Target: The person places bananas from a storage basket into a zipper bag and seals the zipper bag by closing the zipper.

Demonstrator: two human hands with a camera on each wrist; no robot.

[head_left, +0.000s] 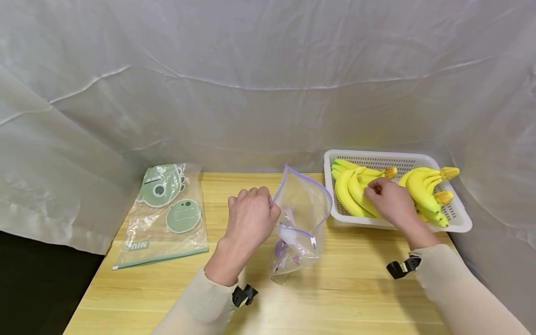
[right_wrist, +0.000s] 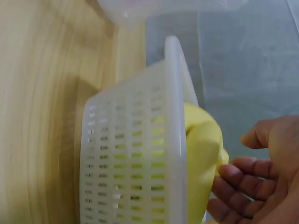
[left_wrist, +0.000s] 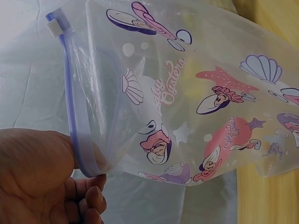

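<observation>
My left hand (head_left: 251, 214) pinches the purple-edged rim of a clear zip bag (head_left: 303, 195). The bag hangs with its mouth spread wide, and its white slider shows on the rim. In the left wrist view the bag (left_wrist: 187, 93) carries pink and purple shell prints, with thumb and fingers at its edge. Over a white basket (head_left: 460, 218) of yellow bananas is my right hand (head_left: 391, 200), its fingers loosely bent beside a bunch of bananas (head_left: 351, 195). The right wrist view shows thumb and fingers apart next to a banana (right_wrist: 203, 158); whether they touch it I cannot tell.
Another bunch of bananas (head_left: 423, 186) lies in the basket's right side. A flat clear zip bag with green prints (head_left: 184, 216) rests on the left of the wooden table (head_left: 335, 293). A grey curtain (head_left: 251, 116) hangs behind.
</observation>
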